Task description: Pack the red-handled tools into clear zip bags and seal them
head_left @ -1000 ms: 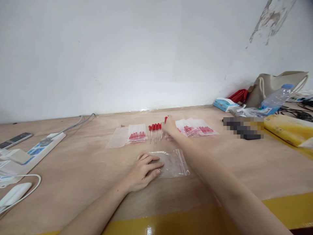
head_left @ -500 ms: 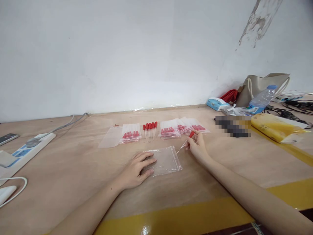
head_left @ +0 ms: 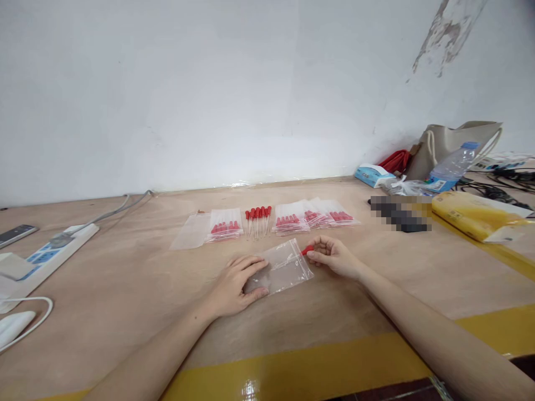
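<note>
My left hand (head_left: 239, 285) holds a clear zip-lock bag (head_left: 288, 273) at its left end, fingers along the far side and thumb along the near side. The bag's zip end faces right, toward my right hand (head_left: 334, 256). Pinched there by its red bulb is a glass dropper (head_left: 307, 250); its clear tube lies within the bag's outline, while the bulb stays outside the mouth. Beyond the hands is a row of several loose red-bulbed droppers (head_left: 258, 214). Filled bags of droppers lie left (head_left: 225, 225) and right (head_left: 290, 218) of that row.
A flat bag (head_left: 190, 231) lies at the far left of the row. Farther left are a power strip (head_left: 54, 253) and a phone (head_left: 16, 235). On the right are a blurred dark object (head_left: 399, 214), a yellow packet (head_left: 476, 214), a bottle (head_left: 453, 164) and cables.
My right hand has moved left and nearer, bringing the dropper's tube into the bag. The bag has tilted, and the fingers of my left hand have drawn closer around its end.
</note>
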`<state>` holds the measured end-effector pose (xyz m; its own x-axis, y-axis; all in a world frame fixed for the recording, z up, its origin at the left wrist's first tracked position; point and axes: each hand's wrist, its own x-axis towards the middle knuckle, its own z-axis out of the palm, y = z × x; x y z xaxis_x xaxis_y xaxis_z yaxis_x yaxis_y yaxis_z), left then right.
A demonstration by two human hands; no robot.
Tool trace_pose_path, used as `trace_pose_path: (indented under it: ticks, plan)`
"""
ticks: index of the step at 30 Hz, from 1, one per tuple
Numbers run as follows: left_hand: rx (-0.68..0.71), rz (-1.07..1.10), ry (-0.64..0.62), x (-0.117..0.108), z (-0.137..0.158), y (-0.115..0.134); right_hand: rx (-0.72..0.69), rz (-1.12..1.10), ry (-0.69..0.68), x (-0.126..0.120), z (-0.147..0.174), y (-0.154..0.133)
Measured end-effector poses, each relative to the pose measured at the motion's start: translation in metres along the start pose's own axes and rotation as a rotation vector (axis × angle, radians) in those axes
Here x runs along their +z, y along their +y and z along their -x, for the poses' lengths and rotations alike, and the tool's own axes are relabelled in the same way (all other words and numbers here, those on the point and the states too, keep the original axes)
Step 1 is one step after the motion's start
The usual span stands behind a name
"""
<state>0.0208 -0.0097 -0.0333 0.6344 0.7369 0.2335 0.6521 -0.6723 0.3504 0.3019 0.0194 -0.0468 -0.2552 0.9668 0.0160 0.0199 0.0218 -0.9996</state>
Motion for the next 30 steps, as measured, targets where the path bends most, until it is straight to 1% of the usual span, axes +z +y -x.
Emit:
trace_pose_path:
  ticks: [3, 5, 8, 10, 13, 15, 19, 22, 23, 24, 26, 28, 29, 30]
  plan:
    - [0.006, -0.001, -0.004, -0.001, 0.0, 0.0, -0.033, 0.066, -0.107, 0.001, 0.001, -0.004]
    - [0.008, -0.006, -0.004, -0.001, -0.001, 0.0, -0.032, 0.038, -0.158, 0.006, 0.0, -0.005]
    - [0.006, -0.012, -0.009, 0.0, -0.001, 0.0, 0.018, -0.042, -0.226, 0.015, -0.003, -0.004]
    - [0.008, -0.013, -0.011, 0.0, 0.0, -0.001, 0.053, -0.047, -0.231, 0.021, -0.004, -0.004]
    - [0.011, 0.003, -0.019, 0.0, 0.0, -0.002, 0.093, 0.019, -0.225, 0.025, -0.005, -0.004]
    - [0.004, 0.027, -0.036, -0.001, 0.0, -0.003, 0.09, 0.069, -0.243, 0.024, -0.006, -0.004]
    - [-0.002, 0.08, -0.068, -0.004, 0.0, -0.005, -0.014, 0.218, -0.277, 0.015, -0.005, -0.001]
    - [0.026, 0.091, -0.071, -0.003, 0.001, -0.007, -0.039, 0.344, -0.313, 0.004, -0.006, -0.005]
    - [0.029, 0.088, -0.072, -0.003, 0.001, -0.007, -0.049, 0.401, -0.294, 0.001, -0.008, -0.009]
    - [0.028, 0.084, -0.073, -0.002, 0.001, -0.007, -0.068, 0.47, -0.239, -0.001, -0.011, -0.014]
    - [0.025, 0.082, -0.074, -0.001, 0.001, -0.008, -0.145, 0.625, -0.046, -0.001, -0.02, -0.027]
    - [0.029, 0.083, -0.069, 0.0, 0.0, -0.008, -0.224, 0.761, 0.145, 0.007, -0.035, -0.04]
    - [0.034, 0.081, -0.068, 0.0, 0.0, -0.008, -0.244, 0.818, 0.197, 0.014, -0.044, -0.045]
    - [0.039, 0.078, -0.07, 0.0, -0.001, -0.008, -0.262, 0.864, 0.22, 0.023, -0.056, -0.049]
